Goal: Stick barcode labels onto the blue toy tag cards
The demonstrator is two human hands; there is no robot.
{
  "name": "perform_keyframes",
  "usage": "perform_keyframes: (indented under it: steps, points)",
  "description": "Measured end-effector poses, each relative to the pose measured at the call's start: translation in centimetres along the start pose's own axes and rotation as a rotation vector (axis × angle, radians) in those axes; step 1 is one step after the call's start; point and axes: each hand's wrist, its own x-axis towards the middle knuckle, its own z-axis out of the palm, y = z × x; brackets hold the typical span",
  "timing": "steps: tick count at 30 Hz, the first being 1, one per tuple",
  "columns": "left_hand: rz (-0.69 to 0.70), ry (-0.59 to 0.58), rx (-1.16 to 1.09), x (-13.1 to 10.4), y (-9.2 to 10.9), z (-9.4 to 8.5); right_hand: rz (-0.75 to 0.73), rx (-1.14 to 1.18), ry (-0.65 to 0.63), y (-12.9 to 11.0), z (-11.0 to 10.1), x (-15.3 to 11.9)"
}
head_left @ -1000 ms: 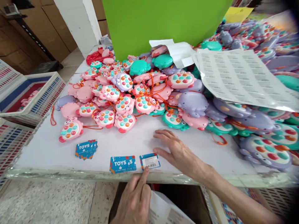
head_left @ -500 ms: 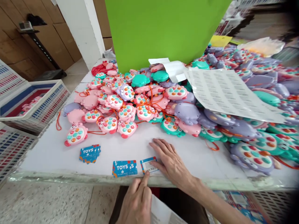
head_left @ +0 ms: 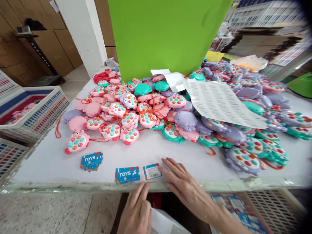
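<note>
A blue-edged card (head_left: 152, 171) lies on the table with its barcode side up. My right hand (head_left: 181, 187) is open beside it, its fingers stretched out on the table and a fingertip at the card's right edge. Below the table edge, my left hand (head_left: 136, 211) is closed, its index finger pointing towards the cards. A white sheet (head_left: 163, 224) sticks out from under this hand and appears gripped in it. Left of the barcode card lie overlapping blue TOYS cards (head_left: 126, 175). Another small pile of TOYS cards (head_left: 91, 161) is farther left.
Pink, purple and green animal-shaped toys (head_left: 129, 120) with orange cords are heaped across the table. Printed label sheets (head_left: 219, 100) lie on the heap. A green panel (head_left: 165, 35) stands behind. Plastic baskets (head_left: 46, 110) are at left, and a crate (head_left: 270, 208) holds cards below right.
My left index finger has drawn back from the barcode card. My right hand has shifted off the card to its right edge, uncovering more of its face. The view has turned slightly right.
</note>
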Motion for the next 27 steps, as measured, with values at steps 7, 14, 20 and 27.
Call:
perform_keyframes:
  steps: [7, 14, 20, 27]
  points:
    - [0.024, -0.065, 0.064, 2.5, 0.1, 0.9, -0.182, -0.067, 0.027, 0.3, 0.7, -1.3]
    - [0.006, -0.024, 0.011, 1.9, 0.5, 0.6, 0.054, 0.139, 0.177, 0.3, -0.6, 0.5]
    - [0.035, 0.039, -0.019, -0.5, -0.2, -0.3, 0.095, -0.027, -0.054, -2.3, -1.4, 6.2]
    - [-0.232, 0.096, -0.084, -3.2, -1.6, -2.1, 0.111, -0.027, -0.103, -2.4, -0.6, 6.6]
